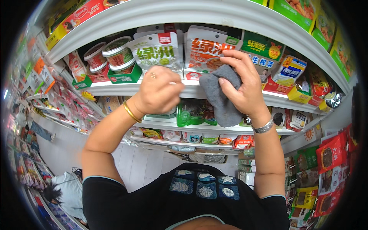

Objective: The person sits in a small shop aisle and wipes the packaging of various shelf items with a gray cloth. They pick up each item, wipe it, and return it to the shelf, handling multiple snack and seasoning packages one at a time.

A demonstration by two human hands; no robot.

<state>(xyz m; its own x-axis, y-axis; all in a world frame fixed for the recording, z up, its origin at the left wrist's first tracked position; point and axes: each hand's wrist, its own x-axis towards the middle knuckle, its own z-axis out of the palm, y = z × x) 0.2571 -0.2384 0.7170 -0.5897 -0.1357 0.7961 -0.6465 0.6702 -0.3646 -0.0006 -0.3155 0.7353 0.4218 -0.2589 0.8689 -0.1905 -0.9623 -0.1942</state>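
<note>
In front of the middle shelf, my right hand [243, 82] has a grey cloth [222, 97] between its thumb and fingers, and the cloth hangs over the shelf's front edge. Its fingertips are by a white food pouch with orange print [208, 50]. My left hand [161, 90] is curled and slightly blurred, before a white pouch with green print [158, 53]; whether it holds anything is hidden. A price card [193, 76] stands at the shelf edge between the hands.
Lidded plastic tubs [117, 53] stand in cardboard trays at the left. Boxed pouches [289, 72] line the right. A white shelf edge [184, 14] curves overhead. Lower shelves [184, 143] hold more packets. Hanging packets flank both sides. Another person [69, 192] is at the lower left.
</note>
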